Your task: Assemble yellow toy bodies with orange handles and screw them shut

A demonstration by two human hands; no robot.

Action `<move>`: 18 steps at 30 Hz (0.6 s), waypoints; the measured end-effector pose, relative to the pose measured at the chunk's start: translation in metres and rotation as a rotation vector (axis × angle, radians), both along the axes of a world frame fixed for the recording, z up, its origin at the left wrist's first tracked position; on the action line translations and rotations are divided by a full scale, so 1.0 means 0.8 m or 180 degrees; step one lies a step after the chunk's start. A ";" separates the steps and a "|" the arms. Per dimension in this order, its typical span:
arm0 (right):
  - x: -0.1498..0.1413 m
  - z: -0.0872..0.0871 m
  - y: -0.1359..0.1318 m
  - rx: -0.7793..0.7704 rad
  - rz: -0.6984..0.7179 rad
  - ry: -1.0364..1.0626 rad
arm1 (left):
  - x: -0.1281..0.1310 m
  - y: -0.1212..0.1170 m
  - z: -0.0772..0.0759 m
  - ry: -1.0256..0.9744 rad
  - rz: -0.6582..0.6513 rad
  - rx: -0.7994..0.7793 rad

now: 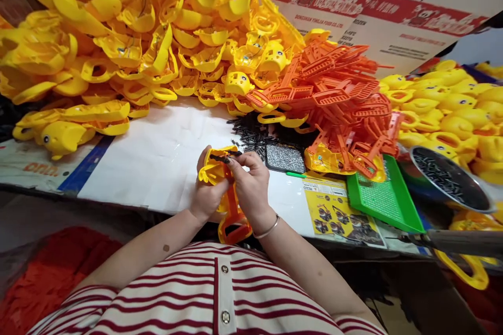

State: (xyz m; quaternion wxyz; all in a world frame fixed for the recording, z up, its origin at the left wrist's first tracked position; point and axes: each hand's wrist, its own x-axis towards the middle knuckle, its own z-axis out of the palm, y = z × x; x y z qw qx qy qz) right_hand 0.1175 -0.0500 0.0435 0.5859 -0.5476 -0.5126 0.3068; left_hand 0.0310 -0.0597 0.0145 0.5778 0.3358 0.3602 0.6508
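Observation:
My left hand [208,196] is closed around a yellow plastic toy shell half [210,174], held just above the white work surface. Inside the shell lies an orange plastic part [232,207], which runs down toward my striped shirt. Thumb and fingers of my right hand [251,183] pinch a slim black part [222,158] at the shell's upper end. Whether that part is seated in the shell cannot be made out. Just beyond my hands, a heap of small black parts [253,136] lies beside a dark-framed speckled pad [285,158].
Yellow shells [129,47] are piled high at the back left, with orange parts [338,89] heaped right of them. Farther right are a green tray [411,214], a metal bowl [485,204] of black pieces, and a powered screwdriver [451,239]. Cardboard boxes [377,26] stand behind.

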 end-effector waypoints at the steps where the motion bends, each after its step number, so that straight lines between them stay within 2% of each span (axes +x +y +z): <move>1: -0.002 0.005 0.000 -0.0024 -0.0008 0.0058 | 0.001 -0.001 0.000 0.0056 0.0024 0.0063; 7: -0.005 0.024 -0.003 -0.0318 0.0049 0.0381 | 0.006 -0.008 -0.010 0.0141 0.0149 0.0300; 14: 0.001 0.049 -0.009 -0.1223 0.0426 0.1472 | 0.009 -0.014 -0.020 0.0005 0.0155 0.0408; 18: 0.004 0.060 -0.016 -0.1287 0.0474 0.1594 | 0.009 -0.014 -0.017 0.0009 0.0024 0.0430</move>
